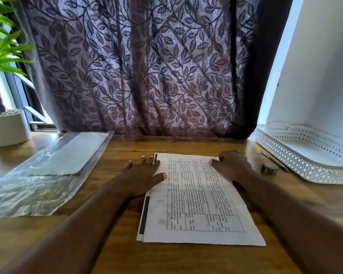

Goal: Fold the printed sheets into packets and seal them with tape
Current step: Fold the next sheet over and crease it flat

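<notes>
A printed sheet [198, 202] with a ruled table of text lies flat on the wooden desk [115, 258], on top of another sheet whose dark-striped edge shows along the left side. My left hand [141, 173] rests flat, fingers spread, on the sheet's far left corner. My right hand [231, 165] sits at the far right corner, fingers curled over the paper's edge. A small roll of tape [269, 168] lies on the desk to the right of the sheets, apart from both hands.
A clear plastic sleeve [48, 175] holding white paper lies at the left. A white potted plant [7, 126] stands at the far left. A white perforated tray [309, 153] sits at the right, with a pen [274, 161] beside it. A leaf-patterned curtain [147, 66] hangs behind the desk.
</notes>
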Demonstrator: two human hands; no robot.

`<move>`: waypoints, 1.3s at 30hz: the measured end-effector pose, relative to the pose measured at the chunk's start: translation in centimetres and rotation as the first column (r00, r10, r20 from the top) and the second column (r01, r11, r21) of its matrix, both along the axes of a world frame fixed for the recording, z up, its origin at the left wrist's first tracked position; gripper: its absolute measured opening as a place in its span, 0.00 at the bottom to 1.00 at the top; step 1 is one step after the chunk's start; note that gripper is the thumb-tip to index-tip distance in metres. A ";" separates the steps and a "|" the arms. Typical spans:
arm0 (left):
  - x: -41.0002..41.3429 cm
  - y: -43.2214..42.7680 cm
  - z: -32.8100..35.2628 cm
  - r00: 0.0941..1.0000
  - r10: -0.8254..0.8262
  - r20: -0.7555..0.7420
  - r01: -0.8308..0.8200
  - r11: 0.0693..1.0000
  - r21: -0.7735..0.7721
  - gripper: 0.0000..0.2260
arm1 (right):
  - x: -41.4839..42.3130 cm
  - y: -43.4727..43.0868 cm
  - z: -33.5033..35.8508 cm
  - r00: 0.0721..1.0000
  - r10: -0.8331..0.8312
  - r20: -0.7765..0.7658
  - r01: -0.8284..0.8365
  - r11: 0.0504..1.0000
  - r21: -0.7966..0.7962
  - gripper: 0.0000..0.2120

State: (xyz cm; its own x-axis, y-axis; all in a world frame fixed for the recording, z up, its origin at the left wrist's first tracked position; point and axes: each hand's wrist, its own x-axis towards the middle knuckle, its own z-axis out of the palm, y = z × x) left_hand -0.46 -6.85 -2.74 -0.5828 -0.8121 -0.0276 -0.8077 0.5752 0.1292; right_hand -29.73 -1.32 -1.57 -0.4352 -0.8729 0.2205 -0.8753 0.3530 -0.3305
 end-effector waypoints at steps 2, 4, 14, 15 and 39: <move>0.0 -0.1 0.0 1.000 0.000 0.008 0.000 1.000 0.001 0.31 | 0.4 0.3 0.1 1.000 -0.003 0.024 0.003 1.000 -0.024 0.15; -0.1 -0.2 0.0 1.000 0.007 0.024 -0.008 1.000 0.007 0.31 | 0.5 0.5 0.2 0.991 -0.016 0.130 0.026 0.997 -0.077 0.13; -0.1 0.2 0.2 0.996 0.014 -0.083 -0.012 0.999 0.031 0.34 | 0.1 1.4 0.8 0.841 0.194 0.505 -0.002 0.935 -0.354 0.04; -0.2 0.1 0.2 0.986 0.029 -0.163 -0.022 0.999 0.049 0.35 | 0.1 1.4 0.9 0.804 0.235 0.546 0.002 0.917 -0.398 0.04; 0.8 0.5 2.4 0.075 0.400 -0.913 0.172 0.897 0.407 0.15 | 1.7 4.1 2.5 0.205 0.518 0.830 -0.079 0.854 -0.514 0.15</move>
State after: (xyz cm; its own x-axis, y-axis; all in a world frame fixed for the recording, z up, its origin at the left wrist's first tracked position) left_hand 0.30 -6.34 -0.32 -0.2105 -0.9565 0.2017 0.1650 0.1686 0.9718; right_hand -28.01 2.78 0.98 -0.2357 -0.9624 0.1348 0.1148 -0.1653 -0.9795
